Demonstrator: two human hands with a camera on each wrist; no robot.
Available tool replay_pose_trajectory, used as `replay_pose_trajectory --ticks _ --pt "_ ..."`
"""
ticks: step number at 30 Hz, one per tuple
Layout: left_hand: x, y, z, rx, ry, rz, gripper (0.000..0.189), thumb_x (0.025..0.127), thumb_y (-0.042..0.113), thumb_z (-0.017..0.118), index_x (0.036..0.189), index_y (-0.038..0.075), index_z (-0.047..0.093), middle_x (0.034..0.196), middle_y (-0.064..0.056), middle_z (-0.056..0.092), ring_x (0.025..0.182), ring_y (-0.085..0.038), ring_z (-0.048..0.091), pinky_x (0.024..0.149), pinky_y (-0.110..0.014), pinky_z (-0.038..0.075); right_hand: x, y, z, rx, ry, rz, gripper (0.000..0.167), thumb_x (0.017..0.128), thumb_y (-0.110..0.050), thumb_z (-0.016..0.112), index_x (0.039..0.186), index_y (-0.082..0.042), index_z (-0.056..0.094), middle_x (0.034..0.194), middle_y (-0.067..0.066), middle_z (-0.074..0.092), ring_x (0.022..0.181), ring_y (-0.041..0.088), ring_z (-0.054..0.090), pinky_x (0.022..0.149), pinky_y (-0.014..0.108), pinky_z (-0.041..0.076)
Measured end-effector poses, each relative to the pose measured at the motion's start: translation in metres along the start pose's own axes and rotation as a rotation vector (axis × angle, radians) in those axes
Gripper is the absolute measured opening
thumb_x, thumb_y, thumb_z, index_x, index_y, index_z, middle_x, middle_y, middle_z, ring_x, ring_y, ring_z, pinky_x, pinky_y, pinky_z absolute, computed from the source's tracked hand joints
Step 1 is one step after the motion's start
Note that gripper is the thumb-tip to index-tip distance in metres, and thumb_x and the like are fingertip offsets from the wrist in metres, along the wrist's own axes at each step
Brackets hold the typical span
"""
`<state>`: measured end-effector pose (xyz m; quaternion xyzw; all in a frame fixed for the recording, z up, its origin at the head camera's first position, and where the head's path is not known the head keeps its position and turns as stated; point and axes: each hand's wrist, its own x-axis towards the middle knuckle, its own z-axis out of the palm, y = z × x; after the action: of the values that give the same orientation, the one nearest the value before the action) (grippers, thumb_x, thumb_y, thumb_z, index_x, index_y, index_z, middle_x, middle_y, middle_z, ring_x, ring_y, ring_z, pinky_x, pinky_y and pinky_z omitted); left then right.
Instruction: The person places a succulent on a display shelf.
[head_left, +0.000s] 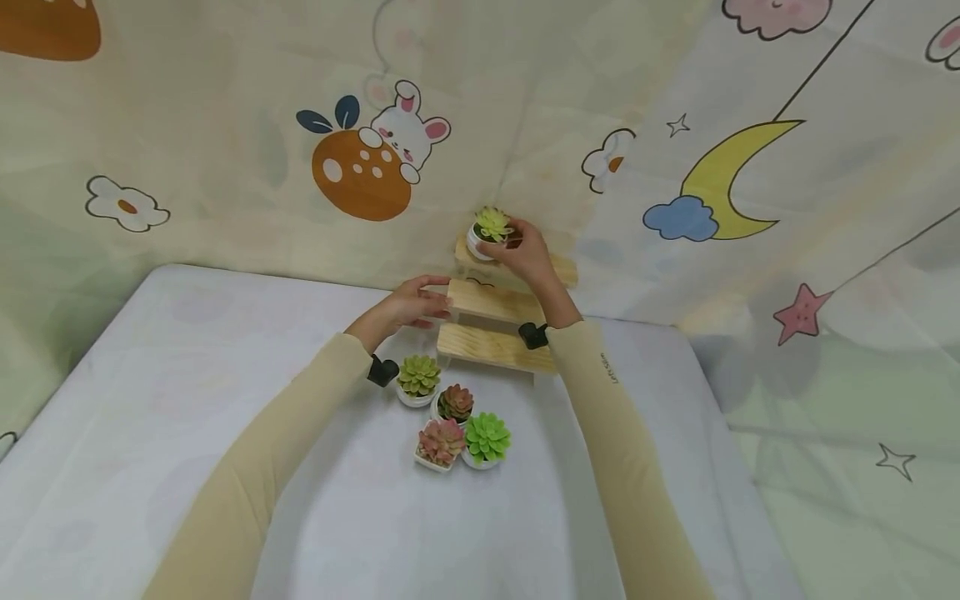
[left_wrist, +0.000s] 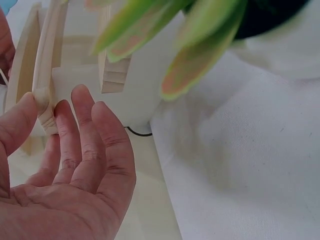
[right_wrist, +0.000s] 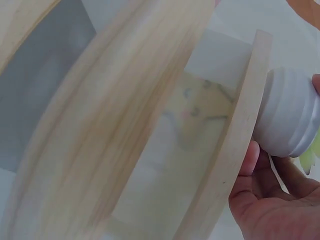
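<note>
My right hand (head_left: pixel 528 252) holds a potted succulent (head_left: pixel 492 223) with yellow-green leaves at the left end of the top tier of a wooden three-tier stand (head_left: pixel 495 346). In the right wrist view its ribbed white pot (right_wrist: pixel 287 112) is against the top plank (right_wrist: pixel 227 145), with the fingers around the pot's side. My left hand (head_left: pixel 411 303) pinches the left end of the middle plank (head_left: pixel 491 300). The left wrist view shows the thumb on one face of that plank end (left_wrist: pixel 46 107) and fingertips at the other.
In front of the stand, several potted succulents cluster on the white-covered table (head_left: pixel 360 517): an olive-green one (head_left: pixel 418 377), a dark red one (head_left: pixel 455 403), a pink one (head_left: pixel 440 442) and a bright green one (head_left: pixel 487 437). A printed cloth backdrop (head_left: pixel 240 125) hangs right behind the stand.
</note>
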<state>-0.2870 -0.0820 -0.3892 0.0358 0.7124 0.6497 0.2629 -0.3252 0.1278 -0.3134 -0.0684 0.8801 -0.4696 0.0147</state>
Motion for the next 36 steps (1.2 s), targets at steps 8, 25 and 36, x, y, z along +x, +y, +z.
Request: replay_pose_trajectory --ticks 8,25,36 --pt "-0.001 -0.007 0.005 -0.018 -0.008 -0.022 0.060 0.100 0.020 0.058 0.153 0.015 0.030 0.146 -0.019 0.045 0.126 -0.034 0.054 0.103 -0.048 0.042 -0.021 0.017 -0.002 0.147 0.037 -0.063 0.066 0.086 -0.018 0.076 0.142 -0.003 0.044 0.126 0.017 0.053 0.110 0.029 0.055 0.091 0.035 0.047" --pt "0.001 -0.003 -0.008 0.043 0.011 -0.028 0.062 0.101 0.026 0.056 0.154 0.016 0.026 0.145 -0.020 0.046 0.127 -0.033 0.053 0.102 -0.046 0.043 -0.134 0.066 0.000 0.404 -0.127 -0.124 0.050 0.090 -0.005 0.070 0.134 0.005 0.048 0.125 0.025 0.054 0.114 0.035 0.053 0.090 0.031 0.049" --pt "0.006 0.001 -0.001 0.036 -0.008 -0.024 0.063 0.102 0.025 0.053 0.155 0.013 0.021 0.148 -0.019 0.043 0.129 -0.033 0.051 0.103 -0.047 0.041 -0.185 0.119 0.020 0.285 -0.546 -0.177 0.077 0.083 -0.019 0.080 0.141 0.009 0.038 0.140 0.028 0.045 0.125 0.042 0.046 0.090 0.044 0.047"
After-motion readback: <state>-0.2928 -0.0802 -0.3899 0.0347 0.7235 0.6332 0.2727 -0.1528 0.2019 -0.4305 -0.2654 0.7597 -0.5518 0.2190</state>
